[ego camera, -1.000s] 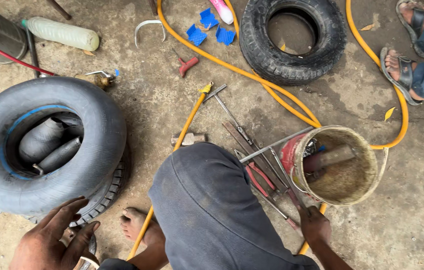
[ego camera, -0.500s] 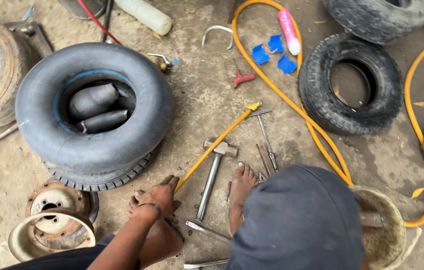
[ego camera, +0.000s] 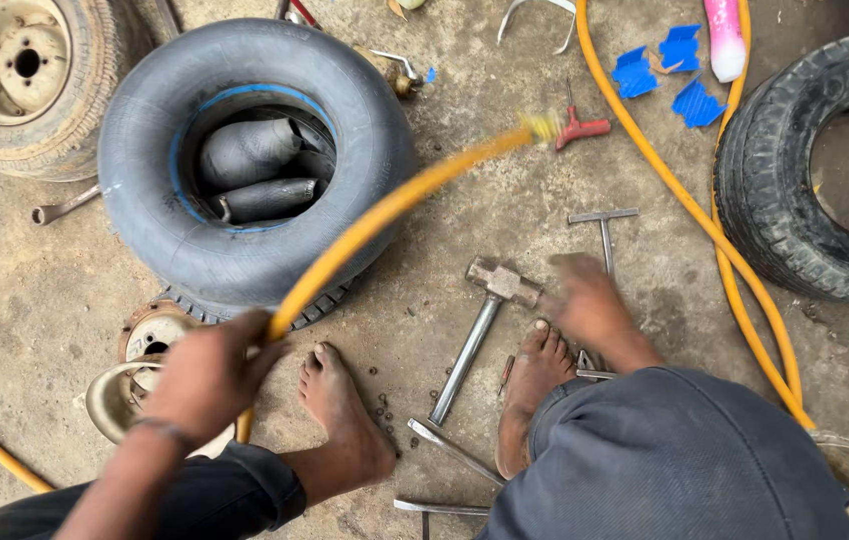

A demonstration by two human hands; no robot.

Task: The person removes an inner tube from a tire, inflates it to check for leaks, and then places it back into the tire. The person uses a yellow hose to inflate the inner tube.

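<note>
Two bare hands work over tyre tools on concrete.
Left hand (ego camera: 207,375) grips a yellow hose (ego camera: 395,200) lifted across the tyre (ego camera: 255,165); right hand (ego camera: 590,300), blurred, grip unclear, hovers beside the hammer (ego camera: 485,320). A steady hose hold seems wise.

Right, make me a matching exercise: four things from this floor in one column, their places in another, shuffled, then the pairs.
Things:
1. hose
2. hammer
3. inner tube
4. blue scraps

Places:
A. inside the big tyre
B. gripped in the left hand
C. on the floor between the two bare feet
D. at the top, beside the pink bottle

Pairs: 1-B, 2-C, 3-A, 4-D
</note>
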